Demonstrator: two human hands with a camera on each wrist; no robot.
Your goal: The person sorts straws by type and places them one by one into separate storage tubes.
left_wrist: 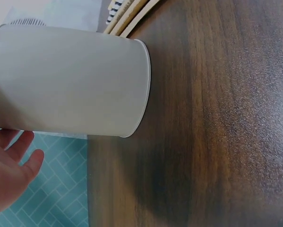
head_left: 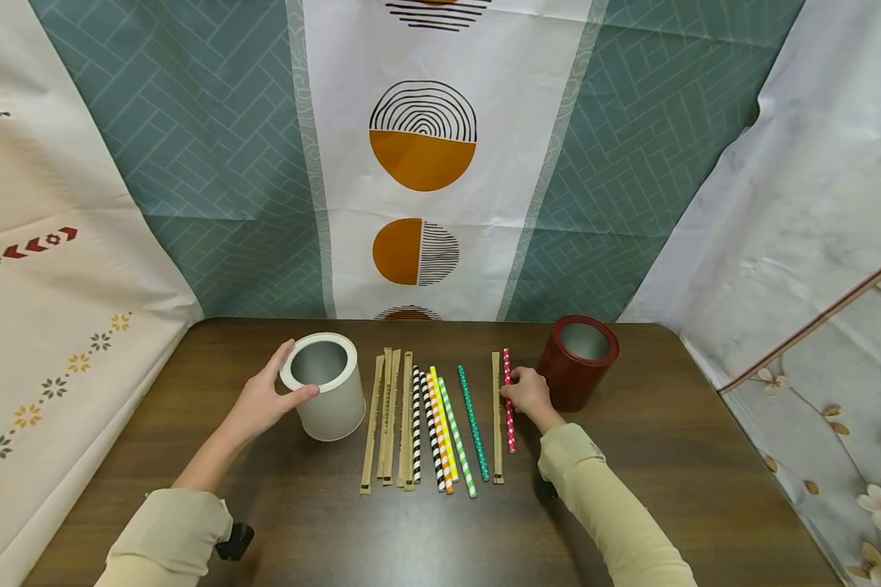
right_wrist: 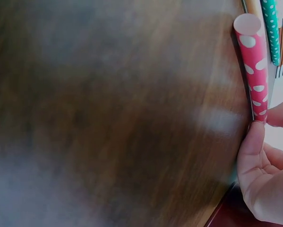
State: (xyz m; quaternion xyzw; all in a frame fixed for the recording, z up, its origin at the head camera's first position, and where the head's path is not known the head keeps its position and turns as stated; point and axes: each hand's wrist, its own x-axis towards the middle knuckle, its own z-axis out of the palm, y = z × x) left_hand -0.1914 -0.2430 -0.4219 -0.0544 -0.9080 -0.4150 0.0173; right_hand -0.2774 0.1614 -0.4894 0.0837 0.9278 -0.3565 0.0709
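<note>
My left hand (head_left: 264,399) holds the upper left side of a white can (head_left: 335,408), thumb at the front of its rim and fingers farther back. In the left wrist view the can (left_wrist: 75,80) stands on the table, with fingertips (left_wrist: 33,163) close to its side. My right hand (head_left: 530,397) pinches a pink straw with white dots (head_left: 510,432) between thumb and finger. The right wrist view has this straw (right_wrist: 255,66) lying along the tabletop. Close beside that hand stands a dark red can (head_left: 568,375), upright with its top uncovered.
Between the cans lie several paper-wrapped straws (head_left: 370,432), black-striped straws (head_left: 433,432), orange and yellow straws (head_left: 451,456), a green-striped straw (head_left: 458,440) and a teal dotted straw (head_left: 473,424). One wrapped straw (head_left: 497,424) is left of the pink one. Patterned cloth (head_left: 250,163) hangs behind the brown table (head_left: 338,538).
</note>
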